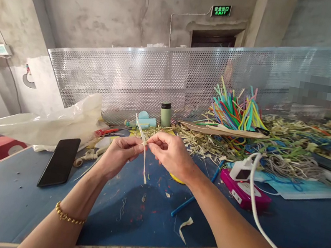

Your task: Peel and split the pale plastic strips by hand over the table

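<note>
While both hands meet on the near side of the green bottle, a thin pale strip is held between them, a little to the left of this bottle and raised above the blue surface. Its long axis is tilted, not straight: the upper end leans away and to the left, toward the light-blue object that lies just left of the bottle. The lower end, which looks thinner, goes down and slightly to the right, on the side of the strip that is farthest from the bottle.

The left hand is placed farther to the left of the bottle, and its fingers are closed on the strip near the middle, with the thumb pressed against it. From these fingers, one part of the strip goes up and the other part hangs down. The right hand comes from nearer and to the right of the bottle; its fingers are also pinched together, at the right side of the strip. How much of the strip is between them is hidden, so I cannot tell this exactly. The two hands are about equally near to the strip, and their fingertips almost touch each other there.

Nearer than the bottle and well to its left lies a black phone; nearer and to its right, a blue rod.
</note>
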`<control>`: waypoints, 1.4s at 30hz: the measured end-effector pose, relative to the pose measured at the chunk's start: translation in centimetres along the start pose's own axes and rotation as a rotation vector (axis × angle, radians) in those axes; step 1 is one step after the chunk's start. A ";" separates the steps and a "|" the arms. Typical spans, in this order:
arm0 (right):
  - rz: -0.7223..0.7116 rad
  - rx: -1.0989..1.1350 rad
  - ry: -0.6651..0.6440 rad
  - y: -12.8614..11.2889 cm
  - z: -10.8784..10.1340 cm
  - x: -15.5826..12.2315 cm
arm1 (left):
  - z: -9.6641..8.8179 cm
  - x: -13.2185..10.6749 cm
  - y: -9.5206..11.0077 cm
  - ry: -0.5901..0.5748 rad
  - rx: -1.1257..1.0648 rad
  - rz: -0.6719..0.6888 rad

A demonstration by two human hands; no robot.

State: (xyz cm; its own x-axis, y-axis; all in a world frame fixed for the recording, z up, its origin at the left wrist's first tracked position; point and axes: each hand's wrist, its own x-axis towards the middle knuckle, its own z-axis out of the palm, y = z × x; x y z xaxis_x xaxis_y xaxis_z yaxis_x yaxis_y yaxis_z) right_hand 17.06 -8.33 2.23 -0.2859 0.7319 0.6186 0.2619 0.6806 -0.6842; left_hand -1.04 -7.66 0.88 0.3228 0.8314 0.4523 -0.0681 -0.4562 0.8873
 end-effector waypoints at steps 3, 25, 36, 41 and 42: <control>-0.030 -0.025 0.024 -0.2 0.1 0.0 | -0.1 0.0 0.0 -0.008 -0.029 -0.016; 0.215 0.499 -0.031 -1.4 0.4 -0.3 | -0.1 -0.7 0.5 -0.148 0.080 -0.005; 0.142 0.222 -0.051 -0.3 0.0 -0.3 | -0.1 -0.6 1.1 -0.138 0.179 0.015; 0.173 0.168 -0.110 0.1 -0.2 -0.3 | -0.1 -0.5 1.6 -0.111 0.252 0.010; 0.173 0.186 -0.110 0.0 -0.2 -0.3 | -0.1 -0.5 1.6 -0.106 0.254 0.007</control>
State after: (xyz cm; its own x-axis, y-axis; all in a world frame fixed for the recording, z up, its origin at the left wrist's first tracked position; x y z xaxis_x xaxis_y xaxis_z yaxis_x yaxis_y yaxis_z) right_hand 17.31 -8.53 2.11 -0.3528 0.8219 0.4472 0.1446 0.5201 -0.8417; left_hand -1.43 -8.74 2.09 0.4212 0.7960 0.4347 0.1635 -0.5381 0.8269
